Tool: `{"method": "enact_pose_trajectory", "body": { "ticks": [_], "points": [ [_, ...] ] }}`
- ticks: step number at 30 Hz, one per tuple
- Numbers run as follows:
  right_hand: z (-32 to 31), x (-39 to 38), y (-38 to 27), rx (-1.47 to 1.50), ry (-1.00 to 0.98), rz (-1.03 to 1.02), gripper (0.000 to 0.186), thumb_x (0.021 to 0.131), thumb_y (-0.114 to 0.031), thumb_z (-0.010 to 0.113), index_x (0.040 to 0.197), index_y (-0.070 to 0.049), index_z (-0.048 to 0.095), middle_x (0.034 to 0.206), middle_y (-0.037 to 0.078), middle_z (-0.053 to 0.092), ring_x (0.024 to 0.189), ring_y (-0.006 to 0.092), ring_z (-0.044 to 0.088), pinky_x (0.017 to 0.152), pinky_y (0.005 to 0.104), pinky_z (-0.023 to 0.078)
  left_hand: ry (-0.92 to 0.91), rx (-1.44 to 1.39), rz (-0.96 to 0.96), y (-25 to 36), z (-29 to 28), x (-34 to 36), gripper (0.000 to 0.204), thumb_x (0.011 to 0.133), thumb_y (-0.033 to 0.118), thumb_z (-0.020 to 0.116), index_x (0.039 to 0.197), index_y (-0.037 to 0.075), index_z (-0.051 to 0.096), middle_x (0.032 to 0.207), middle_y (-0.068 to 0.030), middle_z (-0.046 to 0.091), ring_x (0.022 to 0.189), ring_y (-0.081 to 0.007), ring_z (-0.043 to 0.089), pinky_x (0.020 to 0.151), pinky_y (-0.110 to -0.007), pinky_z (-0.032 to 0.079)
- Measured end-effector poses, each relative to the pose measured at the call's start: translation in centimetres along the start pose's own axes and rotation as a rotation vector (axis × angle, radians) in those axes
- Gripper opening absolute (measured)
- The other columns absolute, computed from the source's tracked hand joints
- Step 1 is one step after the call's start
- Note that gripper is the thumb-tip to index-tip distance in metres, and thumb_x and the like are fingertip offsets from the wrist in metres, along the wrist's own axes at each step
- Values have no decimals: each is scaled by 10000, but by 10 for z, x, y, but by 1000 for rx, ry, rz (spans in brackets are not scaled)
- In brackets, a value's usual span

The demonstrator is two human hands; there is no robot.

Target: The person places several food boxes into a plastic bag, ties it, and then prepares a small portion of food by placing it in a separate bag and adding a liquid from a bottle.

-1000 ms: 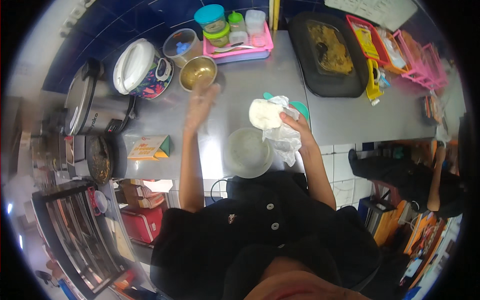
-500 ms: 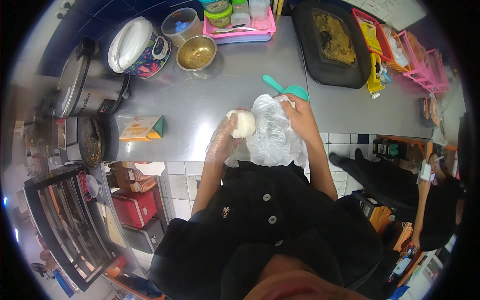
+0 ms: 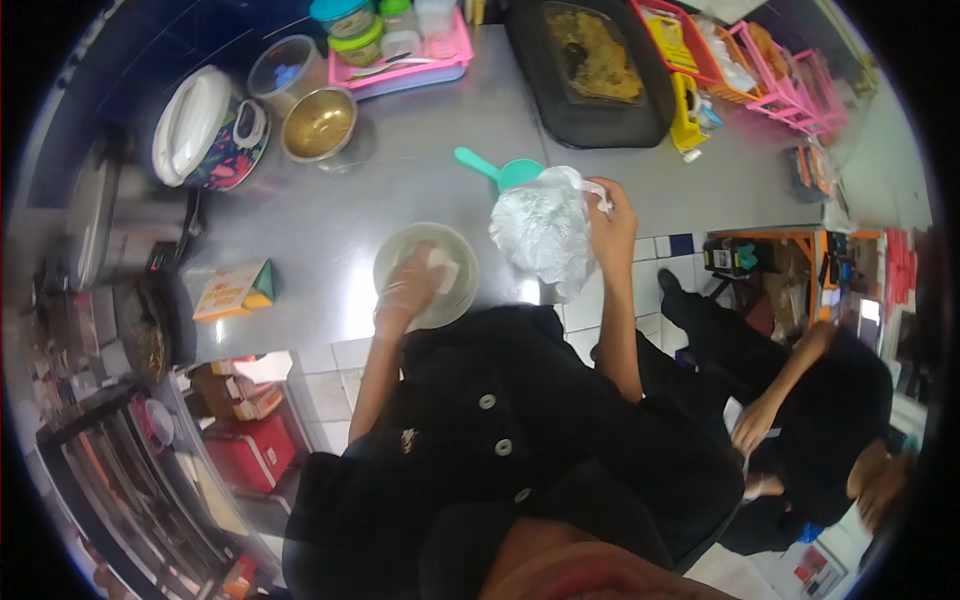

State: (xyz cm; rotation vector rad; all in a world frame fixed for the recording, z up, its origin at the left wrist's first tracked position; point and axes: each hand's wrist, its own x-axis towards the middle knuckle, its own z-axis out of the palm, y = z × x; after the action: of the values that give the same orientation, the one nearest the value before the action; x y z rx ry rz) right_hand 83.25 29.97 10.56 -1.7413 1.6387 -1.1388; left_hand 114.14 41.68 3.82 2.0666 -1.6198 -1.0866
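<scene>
My left hand (image 3: 406, 285), in a clear plastic glove, is down inside a round translucent bowl (image 3: 462, 248) at the table's near edge. Its fingers are closed on a white lump (image 3: 444, 270), soft-looking and partly hidden by the hand; motion blurs it, and I cannot tell if it is rice or dough. Pinched at its edge by my right hand (image 3: 612, 222), a crumpled white plastic bag (image 3: 541, 230) hangs to the right of the bowl. Just beyond the bag lies a teal scoop (image 3: 516, 173), its handle pointing away to the left.
A metal bowl (image 3: 319, 125), a clear tub (image 3: 285, 75) and a flowered pot (image 3: 212, 130) stand at the back left. Behind are a pink tray (image 3: 455, 50) and a black pan (image 3: 655, 100) of brown food. A folded card (image 3: 232, 290) sits left. Another person (image 3: 830, 420) is at the right.
My left hand has gone down into the bowl with the white lump, away from the bag. My right hand still holds the bag, now bunched up. The view has shifted to the right.
</scene>
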Motion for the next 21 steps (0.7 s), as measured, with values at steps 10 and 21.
{"method": "enact_pose_trajectory", "body": {
  "ticks": [10, 21],
  "points": [
    [33, -61, 16, 17, -70, 250, 487, 856, 74, 508, 1321, -71, 511, 1147, 195, 627, 1043, 341, 642, 926, 394, 492, 691, 362, -111, 37, -48, -43, 377, 952, 345, 637, 1239, 102, 608, 1089, -234, 685, 1012, -424, 655, 867, -507, 528],
    [129, -67, -23, 77, -416, 173, 558, 859, 104, 515, 1387, -46, 415, 1306, 255, 477, 1185, 476, 514, 1033, 494, 419, 794, 73, -319, -40, -118, -86, 262, 1000, 224, 550, 927, 2, 667, 882, -253, 686, 851, -462, 661, 724, -491, 509]
  ]
}}
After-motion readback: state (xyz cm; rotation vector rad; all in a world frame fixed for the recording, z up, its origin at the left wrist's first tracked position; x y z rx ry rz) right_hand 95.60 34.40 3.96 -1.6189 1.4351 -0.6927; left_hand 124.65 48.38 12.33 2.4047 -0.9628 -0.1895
